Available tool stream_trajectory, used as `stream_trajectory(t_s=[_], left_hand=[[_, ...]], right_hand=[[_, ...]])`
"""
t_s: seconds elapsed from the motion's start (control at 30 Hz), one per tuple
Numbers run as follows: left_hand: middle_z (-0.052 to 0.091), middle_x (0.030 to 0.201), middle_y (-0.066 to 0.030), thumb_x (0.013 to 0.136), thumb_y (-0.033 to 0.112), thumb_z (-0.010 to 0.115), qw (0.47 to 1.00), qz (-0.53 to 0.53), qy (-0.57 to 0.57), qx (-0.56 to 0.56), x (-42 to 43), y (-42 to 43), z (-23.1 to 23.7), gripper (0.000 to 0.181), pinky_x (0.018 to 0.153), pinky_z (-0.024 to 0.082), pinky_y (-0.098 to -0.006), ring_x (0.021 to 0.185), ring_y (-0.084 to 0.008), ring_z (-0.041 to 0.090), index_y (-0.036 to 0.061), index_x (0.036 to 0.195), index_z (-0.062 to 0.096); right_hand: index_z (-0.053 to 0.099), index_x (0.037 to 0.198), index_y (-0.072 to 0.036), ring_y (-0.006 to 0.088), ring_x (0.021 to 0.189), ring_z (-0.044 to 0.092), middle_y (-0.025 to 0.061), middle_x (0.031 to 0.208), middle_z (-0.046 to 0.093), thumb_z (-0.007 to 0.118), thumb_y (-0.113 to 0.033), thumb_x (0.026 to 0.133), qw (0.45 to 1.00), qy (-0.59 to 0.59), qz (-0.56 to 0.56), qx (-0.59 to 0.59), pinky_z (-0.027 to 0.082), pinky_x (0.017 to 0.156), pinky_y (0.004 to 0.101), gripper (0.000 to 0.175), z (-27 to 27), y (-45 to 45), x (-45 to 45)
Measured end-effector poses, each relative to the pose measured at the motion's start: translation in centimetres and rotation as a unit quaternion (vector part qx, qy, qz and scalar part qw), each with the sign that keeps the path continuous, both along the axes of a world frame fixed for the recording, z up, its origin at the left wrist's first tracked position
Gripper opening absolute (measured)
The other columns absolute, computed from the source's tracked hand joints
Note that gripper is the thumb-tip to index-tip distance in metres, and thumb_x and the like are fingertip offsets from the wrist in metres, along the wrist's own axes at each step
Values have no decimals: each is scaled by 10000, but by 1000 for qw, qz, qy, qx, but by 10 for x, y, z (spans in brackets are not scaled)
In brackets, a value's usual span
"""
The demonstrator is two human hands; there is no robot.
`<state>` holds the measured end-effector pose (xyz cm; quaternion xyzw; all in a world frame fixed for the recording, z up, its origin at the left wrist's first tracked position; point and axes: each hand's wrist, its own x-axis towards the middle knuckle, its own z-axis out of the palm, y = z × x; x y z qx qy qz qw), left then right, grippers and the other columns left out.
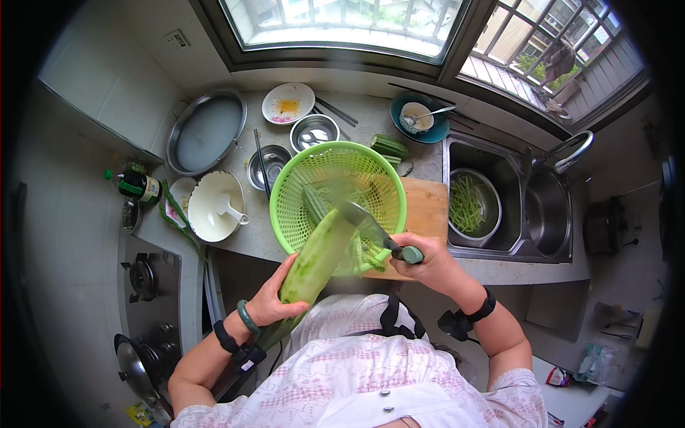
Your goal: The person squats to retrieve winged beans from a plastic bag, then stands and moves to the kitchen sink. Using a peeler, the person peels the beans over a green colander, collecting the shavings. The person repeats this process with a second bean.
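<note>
My left hand (271, 299) grips a long, mostly peeled green gourd (313, 262), its upper end tilted over the bright green plastic colander (278, 230). My right hand (431, 262) is closed around the handle of a kitchen knife (369, 224). The wide blade lies against or just above the gourd's far end; motion blur hides the exact contact. Inside the colander rest a ridged green gourd piece (314, 203) and pale green peelings. The colander overlaps a wooden cutting board (425, 206).
A double steel sink (511, 155) at right holds a metal bowl of cut green strips (466, 206). Behind the colander stand steel bowls (314, 132), a stained plate (289, 103) and a teal bowl (398, 115). An enamel basin (206, 214) and gas stove (155, 299) are at left.
</note>
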<state>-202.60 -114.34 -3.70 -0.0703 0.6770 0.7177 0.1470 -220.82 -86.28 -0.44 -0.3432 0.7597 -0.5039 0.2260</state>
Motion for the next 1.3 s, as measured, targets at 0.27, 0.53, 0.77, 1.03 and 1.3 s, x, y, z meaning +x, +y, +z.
stream_trajectory(t_s=[0.27, 0.53, 0.77, 1.03, 1.3], left_hand=[[396, 1350, -117, 676, 188, 777, 1000, -2, -2, -12, -4, -3, -11, 993, 1021, 303, -295, 1216, -167, 397, 21, 1432, 155], [402, 1345, -119, 681, 187, 773, 999, 36, -12, -11, -8, -12, -13, 988, 1019, 306, -296, 1213, -168, 399, 24, 1433, 153], [357, 1382, -115, 689, 193, 772, 1000, -16, 1, -8, -4, -5, -8, 989, 1028, 296, -300, 1236, -169, 377, 38, 1438, 145], [401, 1353, -123, 690, 199, 773, 998, -35, 36, -35, 1, -2, -9, 994, 1019, 308, -301, 1215, -179, 410, 39, 1439, 139], [415, 1338, -131, 666, 183, 781, 994, -57, 38, -88, -7, -5, -12, 1006, 1016, 316, -307, 1206, -187, 422, 34, 1433, 146]], right_hand=[[596, 1057, -28, 97, 686, 559, 65, 764, 609, 666, -52, 763, 998, -56, 8, 5, 468, 655, 250, 304, 0, 0, -5], [600, 1084, -81, 238, 712, 615, 109, 805, 621, 672, -20, 703, 992, 115, 9, -58, 486, 666, 303, 392, 66, -3, -2], [593, 1080, -83, 261, 774, 638, 116, 880, 649, 690, -47, 696, 985, 161, 22, 55, 506, 700, 328, 397, -1, -14, -2], [599, 1080, -57, 42, 562, 491, -44, 700, 562, 651, -84, 789, 984, -177, 30, 9, 419, 491, 208, 296, 3, -1, -18], [570, 1125, -66, 41, 499, 483, -20, 698, 554, 631, -87, 802, 983, -150, 72, -77, 400, 437, 203, 329, -3, 20, -20]])
